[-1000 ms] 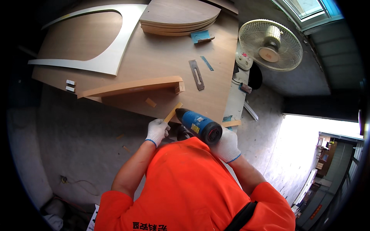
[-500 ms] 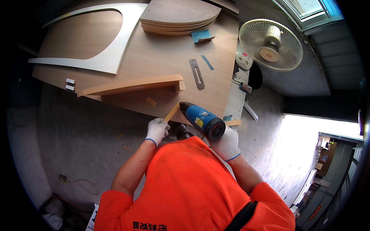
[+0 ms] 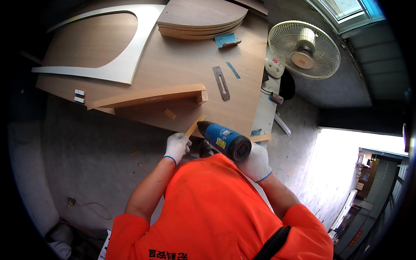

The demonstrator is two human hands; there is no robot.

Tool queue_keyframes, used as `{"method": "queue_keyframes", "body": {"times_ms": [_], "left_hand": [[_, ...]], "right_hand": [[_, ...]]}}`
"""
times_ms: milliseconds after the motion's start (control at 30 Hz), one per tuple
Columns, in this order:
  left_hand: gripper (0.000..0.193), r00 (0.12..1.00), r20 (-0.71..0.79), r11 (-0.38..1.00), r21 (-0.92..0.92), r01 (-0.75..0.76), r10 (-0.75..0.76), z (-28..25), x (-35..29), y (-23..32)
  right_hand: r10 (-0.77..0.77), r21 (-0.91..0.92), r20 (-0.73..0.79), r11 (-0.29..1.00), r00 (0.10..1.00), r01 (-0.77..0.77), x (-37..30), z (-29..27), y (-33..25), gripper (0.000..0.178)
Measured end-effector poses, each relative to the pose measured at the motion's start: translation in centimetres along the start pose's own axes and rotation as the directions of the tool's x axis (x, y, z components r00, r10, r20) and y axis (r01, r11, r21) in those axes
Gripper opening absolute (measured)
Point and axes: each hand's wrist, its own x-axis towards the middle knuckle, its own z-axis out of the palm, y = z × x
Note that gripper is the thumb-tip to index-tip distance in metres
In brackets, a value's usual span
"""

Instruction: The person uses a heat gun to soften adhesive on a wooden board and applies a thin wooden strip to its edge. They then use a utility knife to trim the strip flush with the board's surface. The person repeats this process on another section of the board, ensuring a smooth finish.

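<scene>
My left hand [image 3: 176, 146], in a white knit glove, pinches the lower end of a short wood-coloured edge-banding strip [image 3: 194, 126]. The strip's other end points up and to the right, over the front edge of the bench. In my gloved right hand [image 3: 255, 162] is a blue heat gun [image 3: 222, 138], its handle hidden beneath the body. The gun's black nozzle faces left, close beside the strip; whether the two touch I cannot tell. Just beyond lies a curved panel [image 3: 151, 96] standing on edge, with a small offcut [image 3: 170, 114] in front of it.
On the wooden bench [image 3: 177, 65] lie a white curved frame [image 3: 134, 65], a stack of curved boards [image 3: 201, 19], a slotted metal plate [image 3: 221, 83], a blue strip [image 3: 233, 70] and two small white blocks [image 3: 79, 95]. A fan [image 3: 304, 50] stands to the right.
The heat gun has shifted slightly left and toward me, its nozzle now lower along the strip. My left hand and the strip are almost unmoved.
</scene>
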Motion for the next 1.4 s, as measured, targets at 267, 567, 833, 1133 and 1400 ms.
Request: {"method": "queue_keyframes", "body": {"times_ms": [267, 567, 833, 1133, 1400], "left_hand": [[0.017, 0.999, 0.011, 0.999, -0.034, 0.031, -0.031, 0.0, 0.4, -0.4], [0.016, 0.999, 0.021, 1.0, -0.005, 0.027, -0.027, -0.3, 0.6, -0.6], [0.016, 1.0, 0.004, 0.999, -0.028, 0.027, -0.027, -0.1, 0.3, -0.2], [0.012, 0.999, 0.005, 0.998, -0.053, 0.032, -0.031, 0.0, 0.2, -0.1], [0.015, 0.999, 0.0, 0.998, -0.059, 0.032, -0.032, 0.0, 0.2, -0.1]], "right_hand": [[0.051, -0.084, -0.009, 0.995, 0.999, -0.052, -0.2, 0.9, 0.7, 0.027], [0.089, -0.094, 0.025, 0.992, 0.996, -0.087, -0.1, 0.5, 0.4, 0.027], [0.022, -0.072, 0.009, 0.997, 1.0, -0.021, 0.1, 0.1, 0.2, 0.025], [0.019, -0.022, 0.038, 1.0, 0.999, -0.018, -0.1, -0.1, -0.1, 0.023], [0.076, -0.116, 0.049, 0.991, 0.996, -0.069, -0.1, 0.8, 0.9, 0.026]]}}
